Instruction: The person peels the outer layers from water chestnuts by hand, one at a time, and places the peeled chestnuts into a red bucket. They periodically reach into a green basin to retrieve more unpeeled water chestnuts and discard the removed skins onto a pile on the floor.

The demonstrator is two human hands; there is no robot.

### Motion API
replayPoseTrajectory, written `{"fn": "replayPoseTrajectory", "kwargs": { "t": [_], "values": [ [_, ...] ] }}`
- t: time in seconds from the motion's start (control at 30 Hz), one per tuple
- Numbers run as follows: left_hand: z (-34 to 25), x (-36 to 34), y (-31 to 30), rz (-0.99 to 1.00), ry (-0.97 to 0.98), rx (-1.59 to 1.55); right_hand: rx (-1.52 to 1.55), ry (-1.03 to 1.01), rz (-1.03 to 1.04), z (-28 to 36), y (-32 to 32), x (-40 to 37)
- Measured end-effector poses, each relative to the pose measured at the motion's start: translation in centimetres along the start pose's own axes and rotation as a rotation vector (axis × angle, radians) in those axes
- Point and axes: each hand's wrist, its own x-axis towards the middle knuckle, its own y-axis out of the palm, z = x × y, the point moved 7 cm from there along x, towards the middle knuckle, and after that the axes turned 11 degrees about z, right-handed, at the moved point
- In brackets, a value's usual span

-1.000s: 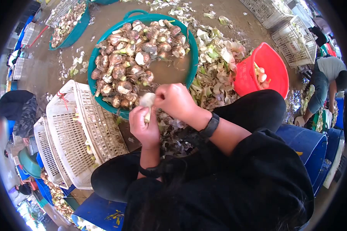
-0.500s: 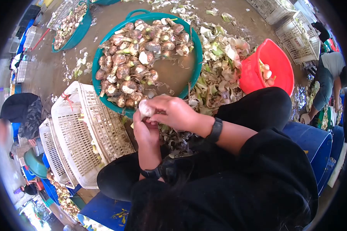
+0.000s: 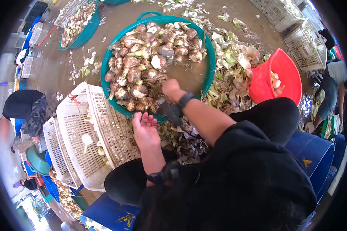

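Note:
My left hand is open, palm up and fingers spread, just in front of the near rim of the green tub. Nothing lies in it. My right hand reaches over the tub with its fingers curled down at the edge of the brown, soil-stained bulbs; the fingertips are hidden, and I cannot make out what they hold. Something dark and blurred hangs below that wrist. A whitish peeled bulb with a stem shows against the inside of the white crate on the left.
Peeled-off skins are heaped right of the tub. Beyond them stands a red bucket with several pale bulbs. Another green tub of bulbs sits at upper left. Crates stand at upper right. People work at both sides.
The pale bulb has left my hands, and a whitish bulb now shows at the crate. My right hand has moved forward over the tub; my left hand has opened. The view has shifted slightly.

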Motion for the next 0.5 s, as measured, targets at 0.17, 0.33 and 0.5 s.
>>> {"fn": "replayPoseTrajectory", "kwargs": {
  "t": [0.17,0.33,0.5],
  "values": [
    [3.7,-0.1,2.4,-0.027,-0.240,0.349,0.456,0.030,0.008,2.0,-5.8,-14.4],
    [4.2,-0.7,5.0,0.240,-0.195,0.525,0.148,-0.316,0.060,5.4,-7.7,-19.7],
    [3.6,-0.8,5.7,0.427,-0.061,0.609,-0.287,-0.302,0.143,7.7,-7.8,-20.4]
  ]
}}
